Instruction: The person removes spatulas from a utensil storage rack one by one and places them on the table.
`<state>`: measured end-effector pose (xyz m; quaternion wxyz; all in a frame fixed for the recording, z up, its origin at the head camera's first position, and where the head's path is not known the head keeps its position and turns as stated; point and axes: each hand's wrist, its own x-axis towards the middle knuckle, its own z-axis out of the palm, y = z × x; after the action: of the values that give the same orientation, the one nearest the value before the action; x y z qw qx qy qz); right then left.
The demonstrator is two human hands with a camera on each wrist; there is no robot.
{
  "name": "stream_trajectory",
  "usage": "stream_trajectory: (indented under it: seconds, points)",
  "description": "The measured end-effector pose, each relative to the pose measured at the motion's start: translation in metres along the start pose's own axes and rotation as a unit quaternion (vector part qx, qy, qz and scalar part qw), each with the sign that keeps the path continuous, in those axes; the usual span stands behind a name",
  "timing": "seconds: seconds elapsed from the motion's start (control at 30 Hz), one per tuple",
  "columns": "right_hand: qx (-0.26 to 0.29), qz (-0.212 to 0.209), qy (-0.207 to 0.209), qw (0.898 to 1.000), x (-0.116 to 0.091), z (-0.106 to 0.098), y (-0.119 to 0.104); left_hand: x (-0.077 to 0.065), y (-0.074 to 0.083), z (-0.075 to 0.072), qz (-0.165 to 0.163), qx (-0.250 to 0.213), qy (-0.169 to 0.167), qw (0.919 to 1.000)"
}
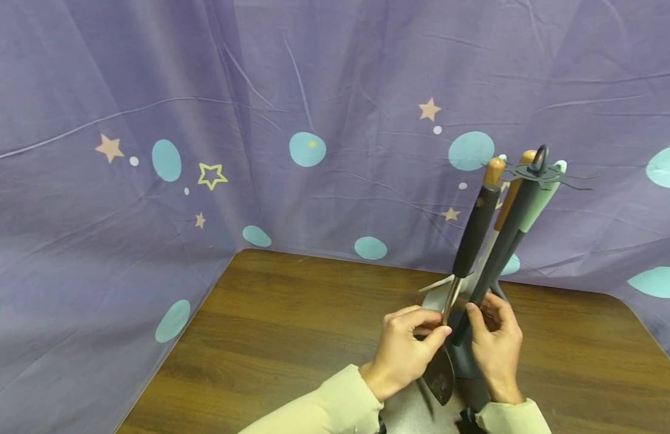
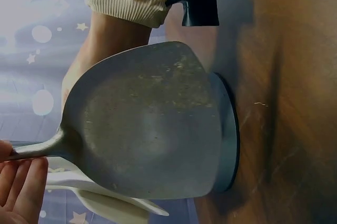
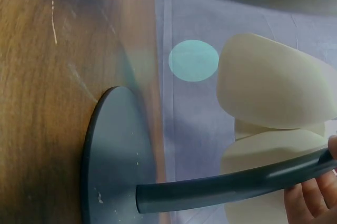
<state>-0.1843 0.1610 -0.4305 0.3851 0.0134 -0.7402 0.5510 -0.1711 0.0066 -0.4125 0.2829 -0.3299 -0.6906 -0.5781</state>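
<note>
My left hand (image 1: 407, 346) pinches the thin metal shaft of a wok spatula (image 1: 476, 232), thumb against fingers, just above its blade. That broad metal blade (image 2: 147, 124) hangs downward, its face scuffed. The spatula's black handle ends in a wooden tip, close beside the hooks at the top of a dark utensil stand (image 1: 503, 241). Lower down, my right hand (image 1: 497, 343) holds the stand's post, thumb on one side and fingers on the other. The stand's round base (image 3: 116, 150) rests on the table.
Around the post hang a wooden-handled utensil (image 1: 511, 202) and a pale green-handled one (image 1: 541, 202). Cream utensil heads (image 3: 274, 82) show behind the post. Thin hooks (image 1: 573, 178) stick out at the top. A purple patterned curtain (image 1: 335, 120) borders the wooden table (image 1: 269, 325).
</note>
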Motion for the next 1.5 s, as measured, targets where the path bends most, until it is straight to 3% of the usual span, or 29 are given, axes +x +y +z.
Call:
stream_trajectory:
  seconds: [0.17,0.33,0.73,1.5]
  points:
    - [0.002,-0.002,0.0,1.0,0.0,0.0,0.0,-0.008,-0.003,-0.008,0.001,0.005,-0.001,1.0]
    - [0.007,-0.002,0.001,1.0,0.0,0.0,0.001,-0.013,-0.003,-0.018,-0.026,-0.005,-0.001,0.9996]
    - [0.011,0.0,0.001,1.0,0.001,0.0,0.002,-0.014,-0.001,-0.04,-0.06,0.009,-0.006,0.9981]
    - [0.009,-0.007,-0.002,1.0,0.001,0.0,0.001,-0.019,0.005,-0.099,-0.13,0.083,-0.076,0.9851]
